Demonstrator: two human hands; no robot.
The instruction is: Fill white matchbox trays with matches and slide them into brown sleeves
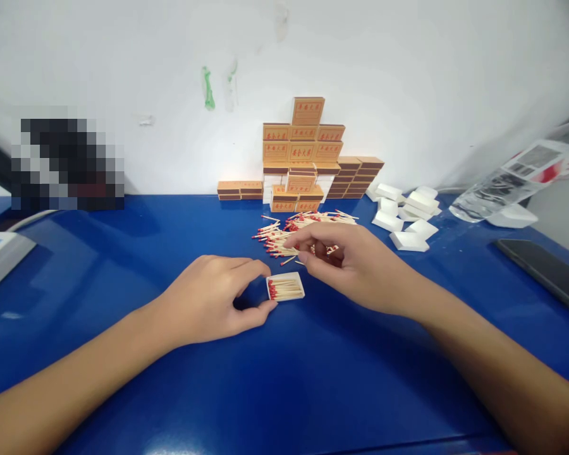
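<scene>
A small white matchbox tray [286, 286] holding several red-tipped matches lies on the blue table [284, 379]. My left hand [213, 302] pinches the tray's left end between thumb and forefinger. My right hand [346, 260] hovers just right of the tray, fingers curled and reaching into the loose pile of matches [294, 232] behind it; whether it holds any match is hidden.
Orange matchboxes [303, 158] are stacked against the white wall. Several empty white trays [408, 215] lie to the right. A plastic bag [512, 183] and a dark flat device [545, 272] are at far right, a white device [0, 256] at far left.
</scene>
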